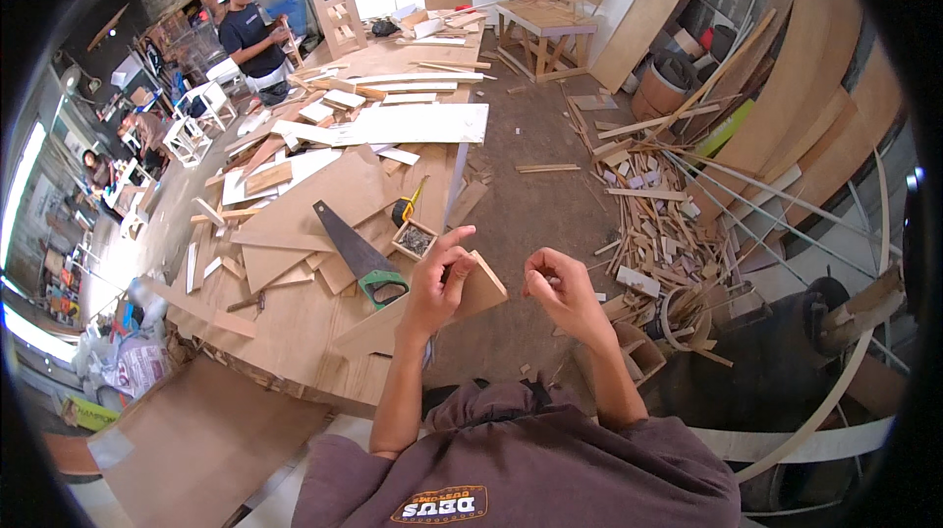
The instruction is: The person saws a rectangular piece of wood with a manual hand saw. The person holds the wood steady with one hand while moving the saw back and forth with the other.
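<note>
My left hand [439,284] is raised at the bench's right edge, its fingers curled toward the thumb and one finger pointing up. What it pinches, if anything, is hidden. Behind and beside it a pale wooden board [481,289] reaches past the bench edge. My right hand [562,289] hangs over the floor gap, thumb and fingers drawn together; I cannot make out anything between them. Close to my left hand lie a handsaw [356,248] with a green handle, a small wooden box [416,239] of small dark bits, and a yellow-and-black tape measure [403,210].
Boards and offcuts cover much of the wooden workbench [305,356]. Heaped wood scraps [658,219] lie on the floor to the right, near leaning sheets [786,106] and metal rods [766,204]. A co-worker [253,37] stands at the far left; other people sit beyond.
</note>
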`<state>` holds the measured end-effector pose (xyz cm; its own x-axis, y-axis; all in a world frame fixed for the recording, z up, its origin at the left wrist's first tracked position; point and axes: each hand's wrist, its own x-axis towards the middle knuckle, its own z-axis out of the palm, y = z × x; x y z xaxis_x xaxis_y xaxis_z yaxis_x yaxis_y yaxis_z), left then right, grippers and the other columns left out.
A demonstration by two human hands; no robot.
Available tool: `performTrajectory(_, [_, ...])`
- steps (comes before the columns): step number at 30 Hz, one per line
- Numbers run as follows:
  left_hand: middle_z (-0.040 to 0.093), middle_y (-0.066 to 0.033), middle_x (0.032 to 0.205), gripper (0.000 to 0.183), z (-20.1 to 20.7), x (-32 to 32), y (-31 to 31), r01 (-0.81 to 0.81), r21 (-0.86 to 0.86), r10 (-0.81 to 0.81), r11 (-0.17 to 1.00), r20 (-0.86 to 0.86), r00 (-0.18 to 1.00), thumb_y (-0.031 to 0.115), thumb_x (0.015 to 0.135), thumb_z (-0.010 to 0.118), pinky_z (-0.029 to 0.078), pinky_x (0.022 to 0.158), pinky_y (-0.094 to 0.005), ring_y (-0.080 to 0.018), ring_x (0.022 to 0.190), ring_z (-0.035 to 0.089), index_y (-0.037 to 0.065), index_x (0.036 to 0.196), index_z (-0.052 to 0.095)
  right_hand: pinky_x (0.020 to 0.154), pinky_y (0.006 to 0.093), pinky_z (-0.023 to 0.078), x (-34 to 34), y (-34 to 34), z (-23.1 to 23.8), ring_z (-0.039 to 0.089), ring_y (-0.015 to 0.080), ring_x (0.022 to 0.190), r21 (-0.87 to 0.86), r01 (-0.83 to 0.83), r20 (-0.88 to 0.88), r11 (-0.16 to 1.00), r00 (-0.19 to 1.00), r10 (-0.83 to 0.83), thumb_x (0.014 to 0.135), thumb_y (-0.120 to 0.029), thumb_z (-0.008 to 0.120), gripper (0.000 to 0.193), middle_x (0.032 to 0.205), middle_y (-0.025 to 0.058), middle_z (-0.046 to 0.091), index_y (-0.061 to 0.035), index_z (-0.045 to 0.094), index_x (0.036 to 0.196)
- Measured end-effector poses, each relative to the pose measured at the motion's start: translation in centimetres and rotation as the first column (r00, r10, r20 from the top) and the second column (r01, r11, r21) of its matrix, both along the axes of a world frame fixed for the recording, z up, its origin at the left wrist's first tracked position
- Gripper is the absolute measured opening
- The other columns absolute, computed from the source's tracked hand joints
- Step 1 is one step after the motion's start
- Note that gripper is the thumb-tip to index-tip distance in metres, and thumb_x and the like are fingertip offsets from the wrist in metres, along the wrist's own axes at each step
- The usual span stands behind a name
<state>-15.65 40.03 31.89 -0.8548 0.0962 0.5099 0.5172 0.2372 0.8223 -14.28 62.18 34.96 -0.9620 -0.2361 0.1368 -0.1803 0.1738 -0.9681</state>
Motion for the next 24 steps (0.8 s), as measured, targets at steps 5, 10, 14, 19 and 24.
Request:
performTrajectory(5, [0.071,-0.0073,0.096,0.053,-0.7,0.1,-0.8,-0.006,-0.025,0.009,1.000,0.110,0.994,0.033,0.100,0.068,0.049,0.077,-0.0315,-0.0170,0.083,0.063,0.006,0.142,0.053,0.064,0.0311,0.051,0.5,-2.8,0.8,0.066,0.0156,0.072,0.094,-0.213,-0.031,0.973,0.976,0.216,0.098,-0.018,0.070,0.028,0.078,0.0101,0.069,0.0025,0.063,0.116])
performTrajectory(10, [0.058,-0.0082,0.142,0.111,-1.9,2.0,-4.1,-0.266,-0.454,0.225,0.850,-0.143,0.964,0.052,0.064,0.092,0.032,0.115,-0.0470,-0.0304,0.135,0.049,0.012,0.154,0.039,0.048,0.0259,0.045,-1.8,-2.3,-2.7,0.061,0.0108,0.056,-0.195,-0.075,0.031,0.978,0.996,0.082,0.105,-0.023,0.063,0.035,0.081,0.0085,0.069,0.0094,0.063,0.118])
performTrajectory(14, [0.059,-0.0070,0.139,0.109,-12.2,5.1,-8.0,-0.411,-0.588,0.437,0.697,-0.107,0.893,0.036,0.060,0.095,0.035,0.113,-0.0472,-0.0298,0.129,0.052,0.015,0.153,0.043,0.042,0.0254,0.042,-2.7,-3.3,-2.8,0.054,0.0092,0.048,-0.264,0.019,0.130,0.964,0.991,0.016,0.105,-0.024,0.062,0.038,0.083,0.0110,0.070,0.0098,0.063,0.123])
performTrajectory(19, [0.063,-0.0041,0.127,0.093,-13.9,6.0,-12.0,-0.518,-0.575,0.532,0.633,-0.162,0.831,0.017,0.055,0.093,0.036,0.110,-0.0462,-0.0261,0.121,0.056,0.019,0.142,0.059,0.041,0.0218,0.039,-3.0,-1.9,-3.9,0.054,0.0051,0.049,-0.282,0.032,0.137,0.959,0.991,0.007,0.101,-0.025,0.069,0.036,0.077,0.0041,0.068,0.0062,0.066,0.119])
performTrajectory(24, [0.065,-0.0019,0.120,0.085,-2.4,5.9,-10.4,-0.498,-0.643,0.434,0.582,-0.272,0.859,0.012,0.052,0.089,0.035,0.108,-0.0443,-0.0232,0.114,0.057,0.019,0.134,0.067,0.053,0.0210,0.048,-3.8,1.6,-7.8,0.061,0.0049,0.064,-0.305,0.278,0.169,0.911,0.957,-0.235,0.092,-0.015,0.079,0.039,0.091,0.0058,0.074,0.0048,0.066,0.123])
